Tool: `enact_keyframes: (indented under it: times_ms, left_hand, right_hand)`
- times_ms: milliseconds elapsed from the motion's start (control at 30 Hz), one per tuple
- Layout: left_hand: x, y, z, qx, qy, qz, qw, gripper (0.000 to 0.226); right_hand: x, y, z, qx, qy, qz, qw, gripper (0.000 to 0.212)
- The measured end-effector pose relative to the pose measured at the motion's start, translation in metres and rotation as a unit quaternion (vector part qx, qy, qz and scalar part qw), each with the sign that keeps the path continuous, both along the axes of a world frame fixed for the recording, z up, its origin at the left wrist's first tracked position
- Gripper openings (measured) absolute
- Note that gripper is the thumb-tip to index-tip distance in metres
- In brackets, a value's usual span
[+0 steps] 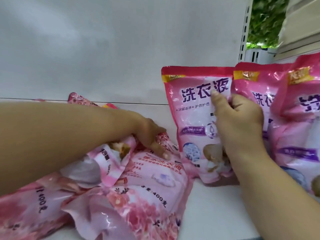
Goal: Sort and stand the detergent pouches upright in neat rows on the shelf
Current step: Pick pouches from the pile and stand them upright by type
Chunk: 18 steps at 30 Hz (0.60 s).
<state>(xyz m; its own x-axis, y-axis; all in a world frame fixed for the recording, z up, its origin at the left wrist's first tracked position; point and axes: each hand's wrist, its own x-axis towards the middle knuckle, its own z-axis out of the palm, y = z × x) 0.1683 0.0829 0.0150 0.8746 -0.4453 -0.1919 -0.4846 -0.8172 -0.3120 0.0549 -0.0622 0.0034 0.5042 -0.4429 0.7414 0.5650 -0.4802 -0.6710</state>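
The white shelf [207,205] carries two kinds of pink pouches. On its left side is a loose heap of flat pouches [110,193] with flower print; they overlap each other, lying on their faces, long axis approx. along the shelf floor and a bit turned toward the camera. On the right side there are three standing pouches w/ purple letters, side by side against the back wall [86,49]: the left standing pouch [194,108], the middle standing pouch [249,84] partly hidden behind it, and the right standing pouch [297,104], which is cut by the edge of the frame.

The right hand [240,116] holds the right edge of the left standing pouch, thumb in front over the letters, other fingers curled behind, so this pouch is kept upright, leaning a little to the left at the top.

The left hand [152,135] reaches over the heap and presses down on the top flat pouch [154,170]; fingers are bent into a crumpled fold of the plastic, so I judge it is gripping there, but the blur makes it not fully sure.

The relation which matters: the next pouch to stand lies directly under the left hand, just beside the foot of the left standing pouch, to its left. The left hand is clearly nearer. I think the pouch must be turned from lying to upright, and the free place is left of the row.
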Motion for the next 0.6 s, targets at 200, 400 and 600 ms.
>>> enact_keyframes:
  times_ms: [200,400,600]
  left_hand:
    - [0.004,-0.01,-0.001,-0.016,0.066,0.01,0.998,0.089]
    - [0.003,-0.005,0.003,-0.087,0.075,0.008,0.993,0.069]
    - [-0.018,0.026,0.027,-0.203,-0.021,-0.026,0.979,0.036]
  right_hand:
    - [0.004,-0.006,0.002,0.043,0.065,0.023,0.997,0.042]
    - [0.005,-0.006,0.003,0.067,0.065,0.032,0.995,0.032]
    - [0.003,-0.004,-0.001,0.039,0.018,0.009,0.999,0.042]
